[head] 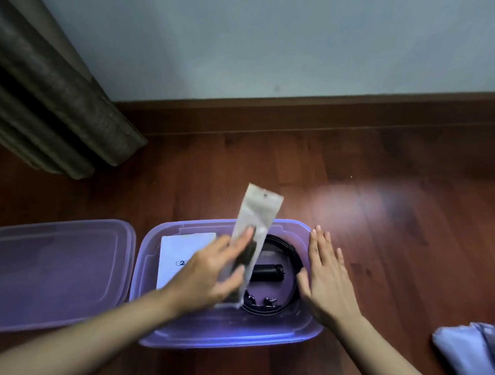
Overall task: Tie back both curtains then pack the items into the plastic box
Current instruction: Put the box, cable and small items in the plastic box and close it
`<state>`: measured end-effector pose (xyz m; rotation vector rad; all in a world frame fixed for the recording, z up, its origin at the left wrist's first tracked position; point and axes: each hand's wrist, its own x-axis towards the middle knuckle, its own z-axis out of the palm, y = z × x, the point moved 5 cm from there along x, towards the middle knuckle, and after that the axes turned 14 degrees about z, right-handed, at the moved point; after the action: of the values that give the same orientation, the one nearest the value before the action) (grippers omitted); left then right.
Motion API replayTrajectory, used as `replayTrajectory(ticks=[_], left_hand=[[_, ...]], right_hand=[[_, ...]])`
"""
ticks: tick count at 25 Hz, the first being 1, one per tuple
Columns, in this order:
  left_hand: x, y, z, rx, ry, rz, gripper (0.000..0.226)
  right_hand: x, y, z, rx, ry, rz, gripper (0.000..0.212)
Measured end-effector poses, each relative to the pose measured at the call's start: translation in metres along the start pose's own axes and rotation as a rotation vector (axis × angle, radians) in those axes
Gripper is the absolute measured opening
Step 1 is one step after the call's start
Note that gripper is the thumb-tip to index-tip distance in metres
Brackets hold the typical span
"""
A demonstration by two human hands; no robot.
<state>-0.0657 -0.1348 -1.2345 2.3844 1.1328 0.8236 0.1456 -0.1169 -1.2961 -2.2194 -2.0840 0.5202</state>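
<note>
A translucent purple plastic box [225, 335] stands open on the wooden floor. Inside lie a white paper sheet [178, 248], a black ring-shaped band [291, 253] and a black cylinder [267, 271]. My left hand [209, 272] pinches a long clear packet [256, 219] with a dark item in it, tilted over the box's middle. My right hand [326, 274] is flat with straight fingers at the box's right rim; whether it touches the rim is unclear. A brown curtain [51, 111] hangs at the upper left.
The box's purple lid [47, 273] lies flat on the floor just left of the box. Pale blue-grey fabric [473, 357] lies at the lower right. A wall with a dark skirting board [317, 110] runs behind. Bare wooden floor stretches to the right.
</note>
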Motion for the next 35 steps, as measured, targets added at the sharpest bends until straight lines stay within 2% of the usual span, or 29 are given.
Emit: replayTrajectory(ticks=[5, 8, 14, 18, 21, 24, 26, 28, 30, 32, 35], left_hand=[[-0.025, -0.009, 0.036, 0.473, -0.273, -0.049, 0.065], [-0.019, -0.010, 0.032, 0.622, -0.365, -0.087, 0.064], [-0.029, -0.020, 0.036, 0.583, -0.660, -0.249, 0.061], [-0.023, -0.017, 0.035, 0.658, -0.678, -0.243, 0.062], [-0.015, -0.013, 0.027, 0.559, -0.720, -0.317, 0.070], [-0.011, -0.008, -0.001, 0.530, -0.592, -0.267, 0.067], [-0.015, -0.017, -0.038, 0.575, -0.348, -0.239, 0.064], [-0.035, -0.038, -0.083, 0.596, -0.089, -0.310, 0.062], [-0.069, -0.072, -0.122, 0.516, 0.071, -0.456, 0.059], [-0.117, -0.109, -0.153, 0.429, 0.125, -0.631, 0.055], [-0.206, -0.159, -0.183, 0.454, 0.061, -0.862, 0.060]], right_hand=[[0.000, 0.001, -0.001, -0.014, -0.001, 0.006, 0.085], [-0.001, 0.000, 0.000, -0.023, -0.003, 0.004, 0.085], [0.000, -0.001, 0.000, -0.032, 0.006, -0.007, 0.085], [0.000, -0.001, 0.001, -0.028, 0.005, -0.003, 0.084], [0.002, 0.003, 0.002, -0.066, 0.004, 0.000, 0.083], [-0.001, -0.009, -0.012, -0.142, 0.109, -0.047, 0.083], [-0.001, -0.042, -0.031, -0.129, 0.150, -0.137, 0.082], [-0.001, -0.096, -0.052, -0.068, 0.163, -0.276, 0.078], [-0.009, -0.159, -0.061, -0.003, 0.129, -0.402, 0.076], [-0.026, -0.227, -0.050, 0.028, 0.050, -0.503, 0.078], [-0.067, -0.318, -0.002, 0.004, -0.133, -0.632, 0.080]])
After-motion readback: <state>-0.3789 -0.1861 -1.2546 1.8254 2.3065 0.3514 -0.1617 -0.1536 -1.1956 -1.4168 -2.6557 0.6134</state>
